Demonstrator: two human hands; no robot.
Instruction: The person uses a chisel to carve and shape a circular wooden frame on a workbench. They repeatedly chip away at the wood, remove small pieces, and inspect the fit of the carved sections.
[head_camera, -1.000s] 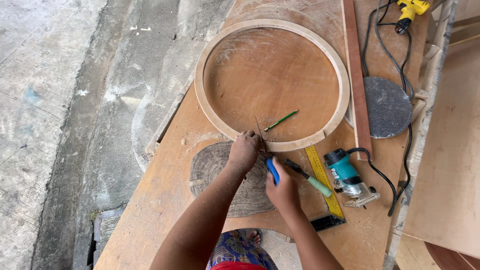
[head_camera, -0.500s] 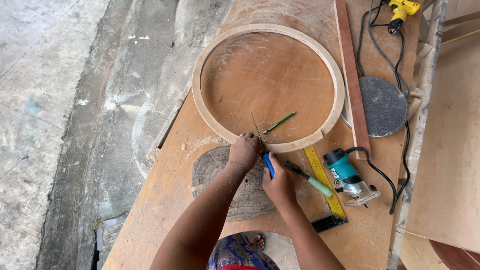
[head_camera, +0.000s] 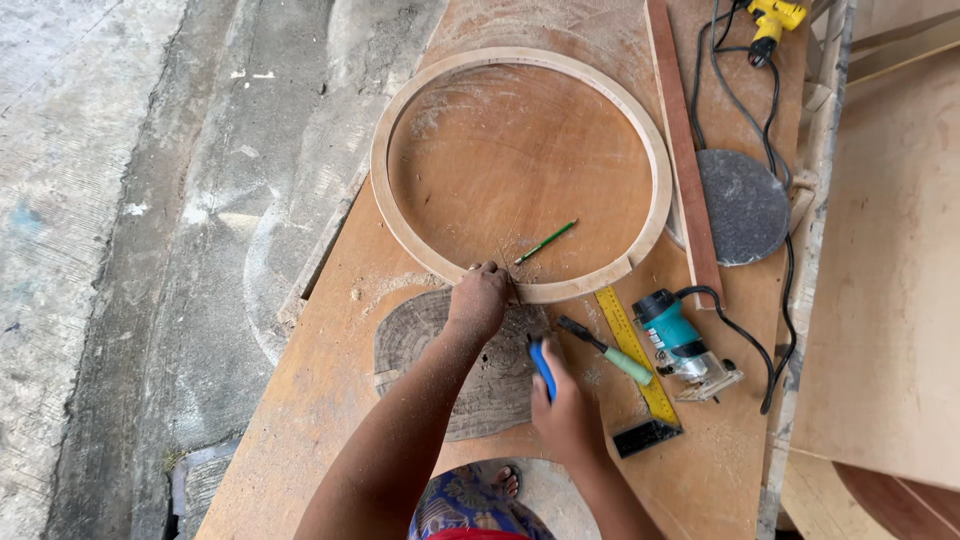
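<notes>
Pressing left hand, fingers curled, on near edge of round wooden ring on plywood bench | right hand fist gripping blue-handled tool, maybe a knife | green pencil inside ring | teal trim router right

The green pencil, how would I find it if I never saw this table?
Find the big wooden ring on the plywood table. Inside it, near its lower edge, just past the left hand, lies the green pencil: thin, bright green, and the only thing inside.
</notes>
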